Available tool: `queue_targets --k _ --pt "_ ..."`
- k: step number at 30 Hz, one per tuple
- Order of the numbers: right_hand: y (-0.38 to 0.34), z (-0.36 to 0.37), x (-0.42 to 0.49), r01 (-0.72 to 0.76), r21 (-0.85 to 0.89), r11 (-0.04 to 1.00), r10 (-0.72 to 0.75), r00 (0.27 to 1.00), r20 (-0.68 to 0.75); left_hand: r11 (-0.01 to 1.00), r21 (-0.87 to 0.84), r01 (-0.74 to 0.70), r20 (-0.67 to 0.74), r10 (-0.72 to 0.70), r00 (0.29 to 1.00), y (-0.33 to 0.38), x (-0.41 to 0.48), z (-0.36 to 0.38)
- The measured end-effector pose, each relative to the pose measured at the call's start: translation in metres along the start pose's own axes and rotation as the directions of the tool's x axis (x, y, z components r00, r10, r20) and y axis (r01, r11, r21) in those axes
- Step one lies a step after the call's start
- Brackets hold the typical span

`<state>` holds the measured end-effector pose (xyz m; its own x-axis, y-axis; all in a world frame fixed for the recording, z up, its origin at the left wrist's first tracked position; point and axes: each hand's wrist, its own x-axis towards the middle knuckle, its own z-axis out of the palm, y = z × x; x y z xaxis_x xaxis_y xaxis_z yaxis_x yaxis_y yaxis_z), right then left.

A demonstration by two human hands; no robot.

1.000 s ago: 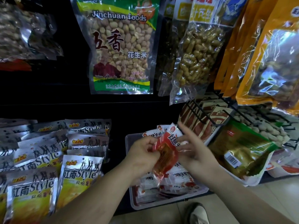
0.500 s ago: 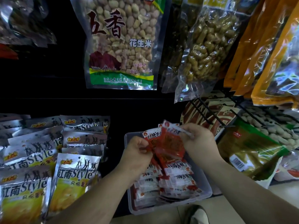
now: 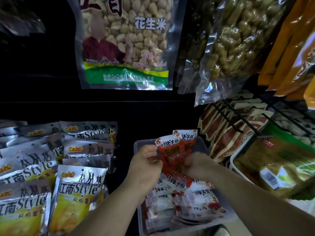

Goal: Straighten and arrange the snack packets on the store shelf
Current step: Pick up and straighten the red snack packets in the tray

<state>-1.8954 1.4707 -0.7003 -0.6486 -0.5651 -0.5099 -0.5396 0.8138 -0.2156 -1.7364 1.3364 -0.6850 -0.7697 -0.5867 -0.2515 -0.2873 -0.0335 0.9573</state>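
Note:
Small red snack packets (image 3: 172,150) with white printed tops stand upright over a clear plastic tray (image 3: 136,147). My left hand (image 3: 144,166) pinches their left edge. My right hand (image 3: 199,165) grips them low on the right side. More red and white packets (image 3: 187,198) lie flat in the tray below my hands, several stacked over each other. The lower part of the held packets is hidden behind my fingers.
Silver and yellow chip bags (image 3: 75,193) fill the shelf to the left. Hanging peanut bags (image 3: 126,43), (image 3: 233,48) and orange bags (image 3: 289,48) hang above. A black wire rack (image 3: 226,116) of red-brown packets and a basket (image 3: 232,160) with a green-gold bag (image 3: 279,160) stand to the right.
The held packets have gone from tilted to upright and sit lower, over the tray's back. My right hand has slid from their top down to their lower right side.

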Motion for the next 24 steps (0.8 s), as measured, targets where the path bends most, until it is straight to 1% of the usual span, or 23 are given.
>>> queue_targets --k 1,2,3,5,9,11,15,17,19,20,21,23,24 --pt "-0.007 -0.001 0.006 0.050 0.105 0.993 -0.032 0.986 -0.161 1.000 -0.010 -0.017 -0.020 0.017 1.000 0.001 0.001 0.000" --pt "-0.014 -0.003 0.014 0.106 0.169 0.980 -0.052 0.953 -0.299 0.999 -0.017 -0.036 -0.039 0.036 0.999 0.003 0.002 0.000" --pt "-0.018 -0.004 0.025 0.175 0.167 0.970 -0.102 0.921 -0.375 0.998 -0.015 -0.055 -0.056 0.054 0.997 0.004 0.003 -0.001" --pt "-0.024 -0.004 0.047 0.225 0.043 0.974 -0.186 0.886 -0.425 0.997 0.013 -0.080 -0.083 0.081 0.993 0.006 0.006 -0.002" --pt "-0.024 0.001 0.074 0.127 -0.111 0.986 -0.165 0.866 -0.473 0.996 0.045 -0.076 -0.122 0.081 0.989 0.001 0.011 -0.006" --pt "-0.016 0.003 0.079 0.113 -0.137 0.984 -0.169 0.838 -0.519 0.996 0.057 -0.069 -0.123 0.076 0.989 0.001 0.013 -0.007" --pt "-0.007 -0.001 0.076 0.093 -0.089 0.992 -0.129 0.782 -0.610 0.998 0.051 -0.044 -0.095 0.049 0.994 0.002 0.011 -0.005" --pt "-0.004 -0.007 0.070 0.046 -0.137 0.989 -0.125 0.750 -0.649 0.998 0.052 -0.041 -0.096 0.046 0.994 0.003 0.011 -0.005" --pt "-0.002 -0.016 0.061 -0.016 -0.218 0.976 -0.130 0.758 -0.639 0.998 0.053 -0.039 -0.083 0.043 0.996 0.005 0.009 -0.003" --pt "-0.001 -0.020 0.056 -0.048 -0.259 0.965 -0.128 0.776 -0.618 0.998 0.051 -0.034 -0.073 0.038 0.997 0.006 0.008 -0.003" --pt "0.000 -0.024 0.053 -0.080 -0.286 0.955 -0.107 0.805 -0.584 0.998 0.047 -0.032 -0.066 0.035 0.997 0.006 0.008 -0.003" --pt "0.002 -0.028 0.049 -0.136 -0.244 0.960 0.010 0.890 -0.455 0.999 0.031 -0.033 -0.062 0.035 0.997 0.006 0.007 -0.003" --pt "0.003 -0.028 0.048 -0.150 -0.214 0.965 0.053 0.914 -0.402 0.999 0.024 -0.031 -0.060 0.033 0.998 0.006 0.007 -0.003"
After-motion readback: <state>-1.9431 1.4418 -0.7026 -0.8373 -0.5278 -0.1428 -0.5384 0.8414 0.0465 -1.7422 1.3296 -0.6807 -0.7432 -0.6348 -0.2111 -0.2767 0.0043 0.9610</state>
